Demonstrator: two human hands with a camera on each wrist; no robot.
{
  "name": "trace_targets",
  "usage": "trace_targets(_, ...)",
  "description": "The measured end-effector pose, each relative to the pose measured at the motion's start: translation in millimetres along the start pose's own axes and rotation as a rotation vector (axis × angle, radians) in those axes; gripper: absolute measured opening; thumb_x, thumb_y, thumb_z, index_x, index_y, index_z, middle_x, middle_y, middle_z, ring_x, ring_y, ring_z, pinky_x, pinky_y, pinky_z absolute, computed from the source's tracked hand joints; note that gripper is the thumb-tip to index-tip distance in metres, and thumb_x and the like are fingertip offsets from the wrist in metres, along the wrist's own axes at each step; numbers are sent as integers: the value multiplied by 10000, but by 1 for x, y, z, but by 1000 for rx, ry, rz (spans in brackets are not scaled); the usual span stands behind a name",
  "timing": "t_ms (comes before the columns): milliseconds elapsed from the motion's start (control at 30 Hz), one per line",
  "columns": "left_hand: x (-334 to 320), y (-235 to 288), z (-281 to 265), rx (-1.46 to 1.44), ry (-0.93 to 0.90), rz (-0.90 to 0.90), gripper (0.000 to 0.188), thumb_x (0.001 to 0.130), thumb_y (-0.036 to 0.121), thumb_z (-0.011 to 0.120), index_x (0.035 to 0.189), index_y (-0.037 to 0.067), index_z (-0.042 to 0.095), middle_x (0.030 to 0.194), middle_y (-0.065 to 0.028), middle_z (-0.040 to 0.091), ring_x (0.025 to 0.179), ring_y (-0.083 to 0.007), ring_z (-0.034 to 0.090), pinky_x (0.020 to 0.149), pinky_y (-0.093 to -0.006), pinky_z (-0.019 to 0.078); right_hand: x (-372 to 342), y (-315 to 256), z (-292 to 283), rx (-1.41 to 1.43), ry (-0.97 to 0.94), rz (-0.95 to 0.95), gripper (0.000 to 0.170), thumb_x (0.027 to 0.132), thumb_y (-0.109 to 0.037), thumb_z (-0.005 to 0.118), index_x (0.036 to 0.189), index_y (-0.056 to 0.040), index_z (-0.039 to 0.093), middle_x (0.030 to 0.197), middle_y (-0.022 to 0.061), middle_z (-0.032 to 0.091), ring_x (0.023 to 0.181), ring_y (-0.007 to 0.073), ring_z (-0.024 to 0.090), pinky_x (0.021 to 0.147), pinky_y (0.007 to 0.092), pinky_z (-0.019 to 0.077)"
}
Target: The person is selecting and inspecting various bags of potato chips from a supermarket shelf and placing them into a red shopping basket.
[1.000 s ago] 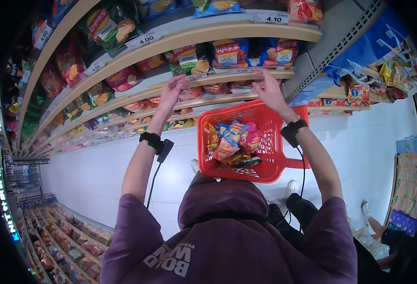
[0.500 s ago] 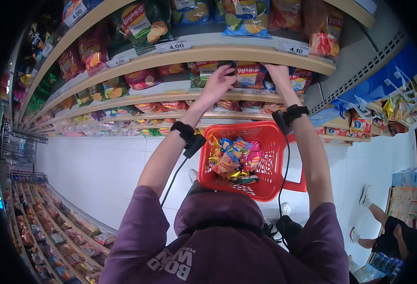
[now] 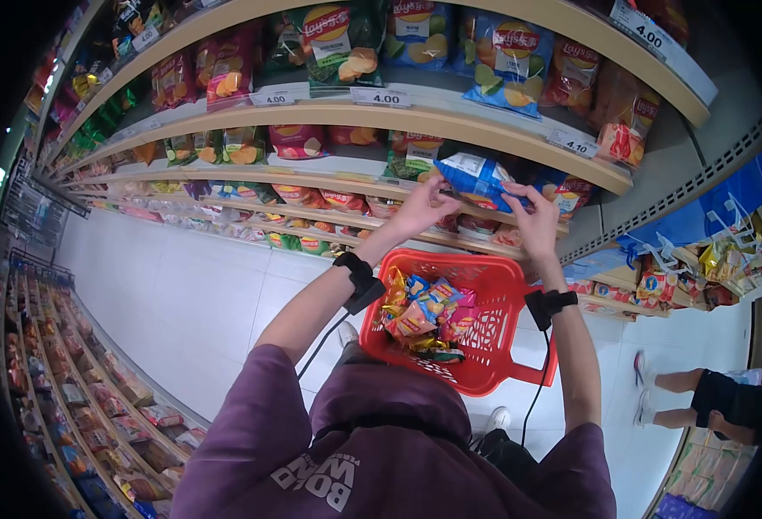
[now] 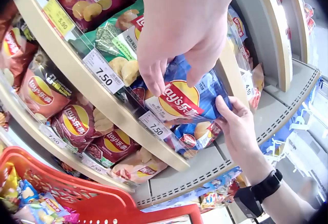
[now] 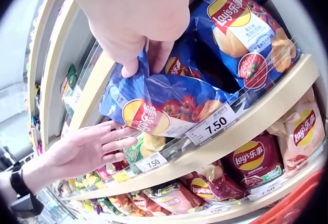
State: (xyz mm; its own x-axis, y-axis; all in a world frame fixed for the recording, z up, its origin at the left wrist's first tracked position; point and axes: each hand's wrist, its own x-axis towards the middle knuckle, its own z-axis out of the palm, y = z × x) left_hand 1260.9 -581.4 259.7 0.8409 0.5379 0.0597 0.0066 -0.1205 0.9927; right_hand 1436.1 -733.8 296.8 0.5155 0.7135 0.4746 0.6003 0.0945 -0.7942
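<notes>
A blue bag of Lay's potato chips (image 3: 474,177) with tomatoes on its front is tilted out over the shelf edge. At one end my right hand (image 3: 534,223) pinches its crimped edge between thumb and fingers; the right wrist view shows this pinch on the blue bag (image 5: 169,101) closely. My left hand (image 3: 422,210) is at the other end, and in the right wrist view the left hand (image 5: 92,147) has its fingers extended beside the bag. Another blue chip bag (image 5: 246,34) stands on the same shelf, by a green chip bag (image 3: 411,156).
Below my hands is a red shopping basket (image 3: 506,320) holding several small snack bags (image 3: 429,307). A shelf board (image 3: 485,117) with price tags juts out above the hands. At right, a grey perforated upright (image 3: 658,199) ends the shelves; a person (image 3: 701,398) stands beyond.
My right hand reached into the shelf and has drawn the blue chip bag out to the front edge. The left hand has moved right, next to the bag. The head view has shifted.
</notes>
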Motion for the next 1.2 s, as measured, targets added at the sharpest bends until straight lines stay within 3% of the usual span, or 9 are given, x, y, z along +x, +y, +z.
trace_targets(200,-34,6,0,186,68,123,801,804,171,733,1412,-4,243,1282,-155,482,1077,-184,560,882,-303,487,-21,-54,-10,-139,39,-295,95,778,-6,682,864,28,659,896,125,693,835,235,672,737,295,510)
trace_targets(333,-71,18,-7,338,101,280,1089,630,322,861,1425,-28,204,1367,-192,426,1221,-250,479,988,-368,420,-39,-102,-19,-169,-95,-319,114,767,-25,697,870,15,670,858,118,689,792,227,669,700,293,515)
trace_targets(500,-127,57,-1,5,-204,62,921,553,225,905,1299,-2,416,1226,-131,566,1138,-214,547,983,-365,439,-63,-137,-14,-41,-138,-160,123,786,-73,710,872,8,677,798,99,686,713,171,666,649,259,509)
trace_targets(567,-138,60,0,-50,-221,13,948,565,191,897,1328,11,365,1268,-127,527,1165,-217,525,1002,-370,425,-67,-142,-6,74,-112,-47,130,808,-100,711,862,13,673,764,72,677,694,93,638,641,232,496)
trace_targets(667,-153,66,3,-162,-109,40,916,588,149,882,1326,20,356,1253,-121,534,1133,-212,545,985,-366,443,-63,-154,4,312,-122,180,138,818,-116,710,843,13,669,747,55,664,689,48,602,623,211,482)
trace_targets(833,-171,59,-7,-236,13,35,773,623,138,859,1255,2,436,1162,-118,589,1052,-186,586,923,-338,480,-39,-156,11,-14,-139,-6,226,840,-205,703,782,5,642,546,-26,575,485,4,478,446,169,346)
trace_targets(1033,-184,62,-16,-386,112,-100,629,660,147,833,1176,-12,510,1085,-101,634,976,-164,620,866,-300,499,-39,-155,33,525,-111,365,346,867,-230,678,1114,-19,558,895,61,657,764,60,589,623,198,455)
trace_targets(1133,-192,75,-24,-532,270,-244,563,700,147,804,1161,-16,524,1077,-105,639,947,-167,635,839,-297,514,-69,-145,60,590,-339,548,563,870,-225,674,1307,-18,384,1185,118,561,1039,141,557,853,264,465)
trace_targets(1200,-194,72,-26,-506,287,-281,501,764,182,757,1170,-11,535,1088,-107,636,943,-163,638,823,-294,522,-84,-151,68,549,-602,429,646,864,-242,679,1347,-5,322,1287,135,483,1152,182,503,971,316,417)
